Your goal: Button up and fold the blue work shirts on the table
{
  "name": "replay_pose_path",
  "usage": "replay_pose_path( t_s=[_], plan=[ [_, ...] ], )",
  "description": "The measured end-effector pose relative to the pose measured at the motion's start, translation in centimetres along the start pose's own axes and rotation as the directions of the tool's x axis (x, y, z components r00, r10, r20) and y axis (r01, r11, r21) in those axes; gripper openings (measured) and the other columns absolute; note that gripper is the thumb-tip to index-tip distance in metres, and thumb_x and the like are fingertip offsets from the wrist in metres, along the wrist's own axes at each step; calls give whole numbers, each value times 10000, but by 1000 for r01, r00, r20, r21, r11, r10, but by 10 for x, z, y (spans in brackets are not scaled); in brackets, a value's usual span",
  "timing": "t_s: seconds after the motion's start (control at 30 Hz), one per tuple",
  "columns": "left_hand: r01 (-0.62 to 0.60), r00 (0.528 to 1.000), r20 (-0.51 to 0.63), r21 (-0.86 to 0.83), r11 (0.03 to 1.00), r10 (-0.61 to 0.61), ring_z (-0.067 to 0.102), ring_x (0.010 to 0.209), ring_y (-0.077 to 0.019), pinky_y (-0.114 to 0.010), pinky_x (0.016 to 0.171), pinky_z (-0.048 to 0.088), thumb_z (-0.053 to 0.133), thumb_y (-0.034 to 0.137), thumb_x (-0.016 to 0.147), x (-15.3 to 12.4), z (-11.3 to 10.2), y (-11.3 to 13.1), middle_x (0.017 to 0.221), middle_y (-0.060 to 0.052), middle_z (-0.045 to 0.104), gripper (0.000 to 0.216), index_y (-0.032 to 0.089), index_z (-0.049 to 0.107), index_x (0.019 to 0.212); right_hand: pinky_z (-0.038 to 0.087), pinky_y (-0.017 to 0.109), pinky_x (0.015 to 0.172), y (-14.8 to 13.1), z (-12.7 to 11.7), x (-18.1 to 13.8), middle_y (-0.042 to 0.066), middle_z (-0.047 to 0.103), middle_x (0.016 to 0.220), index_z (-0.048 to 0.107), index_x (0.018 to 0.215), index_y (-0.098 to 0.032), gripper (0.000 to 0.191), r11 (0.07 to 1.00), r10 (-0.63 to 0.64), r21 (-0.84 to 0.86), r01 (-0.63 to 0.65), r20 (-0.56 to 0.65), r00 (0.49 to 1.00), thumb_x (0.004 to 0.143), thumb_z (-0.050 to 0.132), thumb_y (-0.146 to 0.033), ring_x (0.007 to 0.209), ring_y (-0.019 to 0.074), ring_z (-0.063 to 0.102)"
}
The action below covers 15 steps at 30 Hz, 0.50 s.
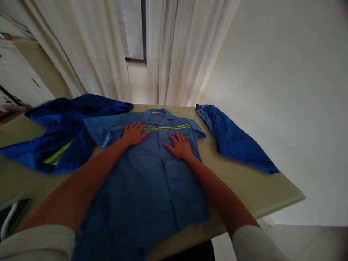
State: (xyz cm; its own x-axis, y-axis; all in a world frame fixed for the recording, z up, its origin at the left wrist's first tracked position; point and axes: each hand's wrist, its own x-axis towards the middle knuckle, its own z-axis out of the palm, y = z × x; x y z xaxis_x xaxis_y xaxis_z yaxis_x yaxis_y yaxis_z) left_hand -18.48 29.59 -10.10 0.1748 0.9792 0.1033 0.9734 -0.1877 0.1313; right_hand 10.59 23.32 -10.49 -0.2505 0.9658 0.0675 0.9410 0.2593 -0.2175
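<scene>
A blue short-sleeved work shirt (152, 181) with a yellow-green reflective stripe lies spread out, front up and buttoned, on the beige table (244, 181). My left hand (133, 133) rests flat on the shirt's chest to the left of the button line, fingers spread. My right hand (178, 146) lies flat on the chest to the right of the buttons, fingers apart too. Neither hand holds anything.
A heap of darker blue garments (62, 134) with a reflective stripe lies at the table's left. A folded blue garment (233, 141) lies at the right, near the edge. A dark flat object (12, 217) sits at the front left. Curtains (174, 50) hang behind the table.
</scene>
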Motion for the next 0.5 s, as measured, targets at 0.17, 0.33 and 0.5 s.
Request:
replay_pose_path(
  t_s=[0.17, 0.33, 0.5],
  plan=[
    [-43, 989, -140, 30, 999, 47, 519, 1377, -354, -520, 1123, 432, 354, 236, 1040, -25, -13, 25, 1497, -210, 563, 489, 154, 580, 1465, 262, 489, 1258, 4, -3, 9, 145, 371, 1701, 456, 1616, -260, 750, 998, -10, 63, 14, -69, 998, 1034, 408, -731, 1571, 324, 335],
    [-205, 977, -80, -75, 976, 199, 550, 1314, -314, -466, 1122, 455, 526, 258, 980, -87, -35, 54, 1407, -197, 585, 442, 148, 578, 1406, 353, 390, 1194, 5, -13, -1, 159, 634, 1452, 613, 1435, -147, 507, 981, -21, 173, 84, -337, 941, 1113, 368, -453, 1372, 259, 542],
    [-270, 949, 113, -198, 942, 295, 602, 1224, -310, -455, 1108, 471, 743, 587, 817, -172, -76, 35, 1343, -127, 636, 647, 219, 620, 1335, 396, 395, 1165, 1, -38, -55, 110, 692, 1327, 687, 1315, -211, 429, 947, -116, 234, 218, -383, 916, 1112, 359, -399, 1290, 243, 583]
  ],
)
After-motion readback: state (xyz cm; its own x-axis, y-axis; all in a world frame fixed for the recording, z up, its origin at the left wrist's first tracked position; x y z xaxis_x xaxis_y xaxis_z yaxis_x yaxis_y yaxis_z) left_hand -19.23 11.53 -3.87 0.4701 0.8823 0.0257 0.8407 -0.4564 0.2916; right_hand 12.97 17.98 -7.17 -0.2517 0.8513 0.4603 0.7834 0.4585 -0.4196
